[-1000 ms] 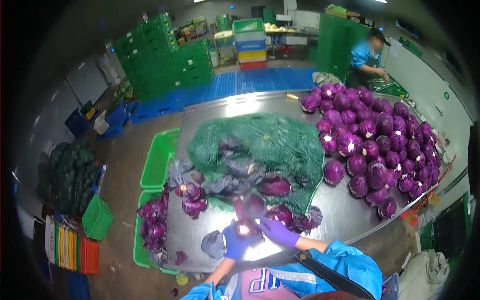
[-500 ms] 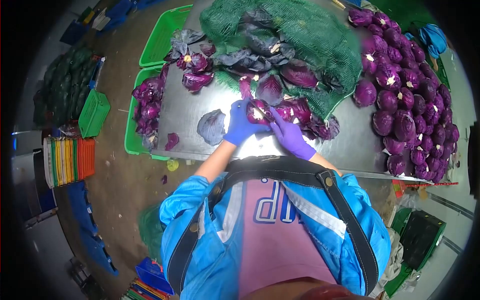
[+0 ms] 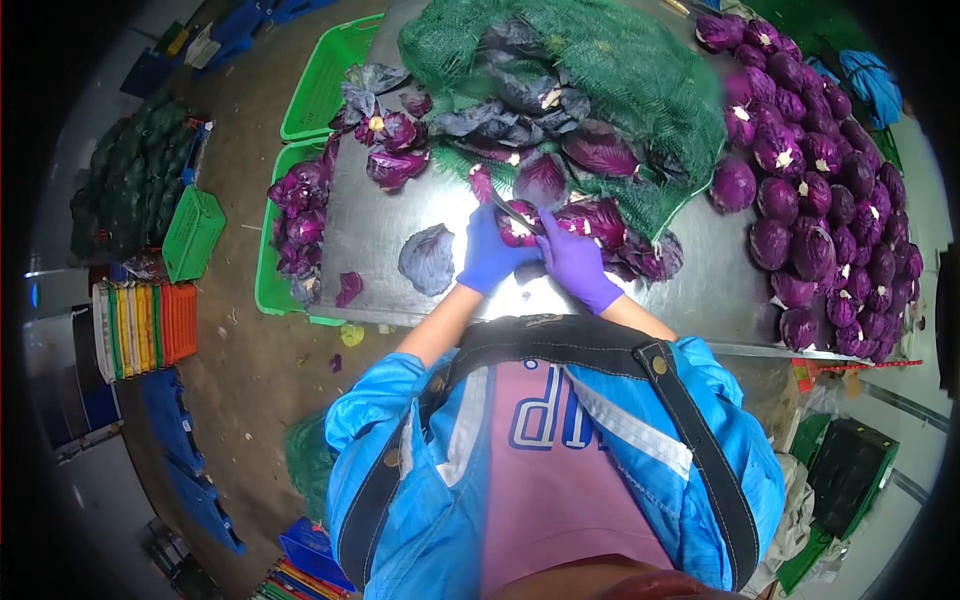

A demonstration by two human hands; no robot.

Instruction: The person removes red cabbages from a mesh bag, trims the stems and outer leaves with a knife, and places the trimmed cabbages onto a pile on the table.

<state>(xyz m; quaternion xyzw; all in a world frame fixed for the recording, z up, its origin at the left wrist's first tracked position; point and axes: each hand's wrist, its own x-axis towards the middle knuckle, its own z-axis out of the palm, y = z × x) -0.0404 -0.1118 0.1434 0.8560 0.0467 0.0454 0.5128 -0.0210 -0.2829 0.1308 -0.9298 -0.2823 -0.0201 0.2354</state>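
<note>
At the near edge of the steel table my two gloved hands meet around a red cabbage [image 3: 514, 236]. My left hand [image 3: 489, 252], in a blue glove, is closed on the cabbage's left side. A knife [image 3: 519, 214] lies across the top of the cabbage, its handle end in my right hand [image 3: 577, 262], which wears a purple glove and is closed. Both gloves partly hide the cabbage. Just beyond are loose purple leaves [image 3: 541, 179] and a green mesh sack [image 3: 640, 80]. A greyish outer leaf [image 3: 428, 259] rests left of my left hand.
Many red cabbages [image 3: 810, 250] are piled on the right of the steel table [image 3: 700, 270]. A green crate [image 3: 268, 270] with purple leaves stands against its left side, another green crate [image 3: 335, 75] behind it. Filled dark mesh sacks [image 3: 125, 180] stand far left.
My hands have shifted slightly and stay on the cabbage. The knife blade shows more clearly across its top. The whole view has moved a little.
</note>
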